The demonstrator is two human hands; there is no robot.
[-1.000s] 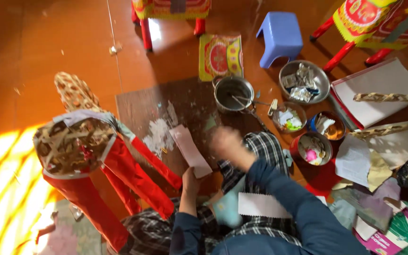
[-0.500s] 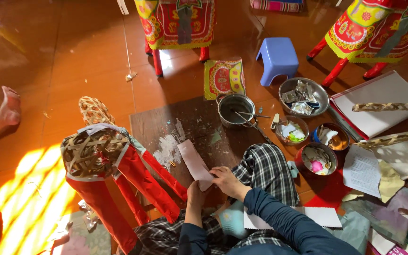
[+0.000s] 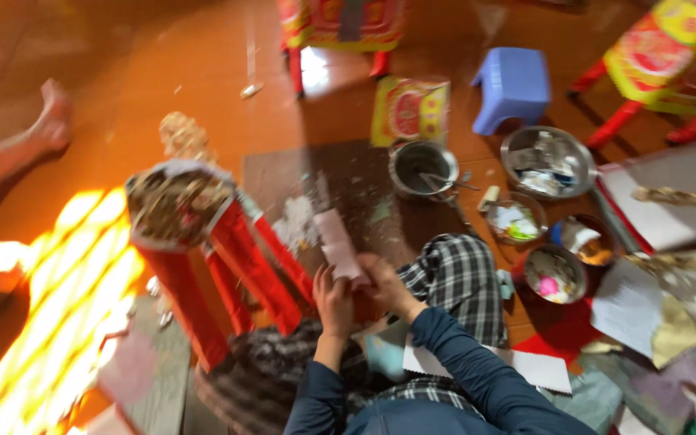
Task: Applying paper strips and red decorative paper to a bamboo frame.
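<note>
Although the frame was blurred by motion, both hands were plain near the lower middle, meeting over the person's lap. The left hand [image 3: 333,300] was closed on the near end of a pale pink paper strip [image 3: 338,246], and the right hand [image 3: 386,287] gripped the same end from the other side, fingers curled round it; the two hands were just beside each other, nearly touching. The strip ran away from them, up and slightly left, its far end lying over the dark mat [image 3: 348,189] on the orange floor.

Room to move was tight on the left: a red paper-covered figure [image 3: 203,258] with long red legs stood just beside the left hand, its legs slanting down toward the wrist. On the right, the checked trouser knee [image 3: 457,278] rose close against the right hand. Ahead of the strip the mat lay mostly open, with a patch of white scraps [image 3: 296,225] near the strip's far end and a metal pot [image 3: 422,167] at the mat's far right corner, well apart from the hands. Beyond that corner sat a larger metal bowl [image 3: 548,161] and three small bowls [image 3: 553,246] of coloured bits, ranged to the right of the knee. A blue plastic stool [image 3: 513,84] stood further off. White paper sheets [image 3: 525,366] lay under the right forearm. Another person's bare foot [image 3: 46,129] rested at the far left, well away.
</note>
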